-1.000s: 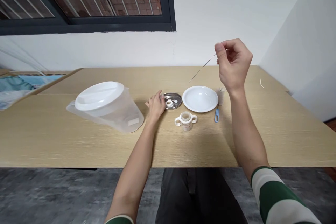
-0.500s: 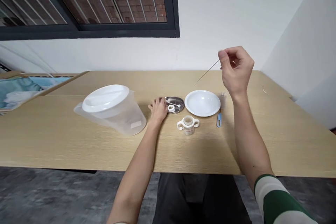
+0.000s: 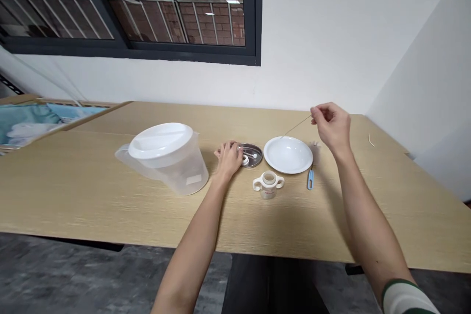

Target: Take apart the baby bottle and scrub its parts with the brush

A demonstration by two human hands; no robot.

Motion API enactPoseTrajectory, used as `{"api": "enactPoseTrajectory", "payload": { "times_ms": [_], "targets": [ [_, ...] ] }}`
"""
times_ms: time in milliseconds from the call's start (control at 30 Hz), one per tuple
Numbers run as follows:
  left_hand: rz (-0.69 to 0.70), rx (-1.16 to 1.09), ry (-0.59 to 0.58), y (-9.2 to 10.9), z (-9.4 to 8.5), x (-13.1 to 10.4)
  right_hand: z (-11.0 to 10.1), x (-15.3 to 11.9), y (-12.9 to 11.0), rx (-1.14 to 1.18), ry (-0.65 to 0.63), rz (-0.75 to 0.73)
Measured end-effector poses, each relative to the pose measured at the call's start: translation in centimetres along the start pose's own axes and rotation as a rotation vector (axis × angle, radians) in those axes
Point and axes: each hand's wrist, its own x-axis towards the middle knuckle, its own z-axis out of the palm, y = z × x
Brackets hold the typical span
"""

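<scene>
My right hand [image 3: 333, 125] is raised above the table, right of the white bowl [image 3: 288, 155], pinching one end of a thin, wire-like rod [image 3: 296, 126]. The rod slants down to the left, its far end by the bowl's back rim. My left hand [image 3: 230, 159] rests with bent fingers at the left edge of a small round metal tray [image 3: 253, 163], gripping its rim. In the tray lie a white ring-shaped cap [image 3: 245, 160] and a thin white piece with a rounded end [image 3: 253, 156]. My left fingers hide part of the tray.
A lidded translucent pitcher [image 3: 169, 159] stands at left. A two-handled clear cup [image 3: 269, 185] sits in front of the bowl. To the right lies a blue-handled brush [image 3: 311, 179]; farther right, a small bent pale tube [image 3: 371, 140]. A bin with cloths [image 3: 33, 125] is at far left.
My right hand has come down with the rod, whose far end is now at the bowl's back rim. My left hand stays by the tray. The camera view has shifted slightly.
</scene>
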Motion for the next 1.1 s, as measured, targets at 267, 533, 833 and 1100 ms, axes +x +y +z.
{"api": "enactPoseTrajectory", "payload": {
  "times_ms": [267, 533, 833, 1100],
  "targets": [
    [0.004, -0.035, -0.010, 0.5, -0.3, 0.0, -1.4, -5.6, 7.6, 0.126, -0.147, 0.442],
    [0.046, -0.142, 0.076, 1.3, -0.9, -0.1, -1.5, -8.4, 10.6, -0.004, -0.231, 0.422],
    [0.205, -0.591, -0.070, 2.9, -3.7, -0.4, -3.3, -8.9, 8.8, -0.566, -0.230, 0.279],
    [0.299, -0.728, -0.726, 4.2, -5.8, -1.7, -6.0, -9.0, 8.1, -0.806, -0.876, 0.492]
  ]
}}
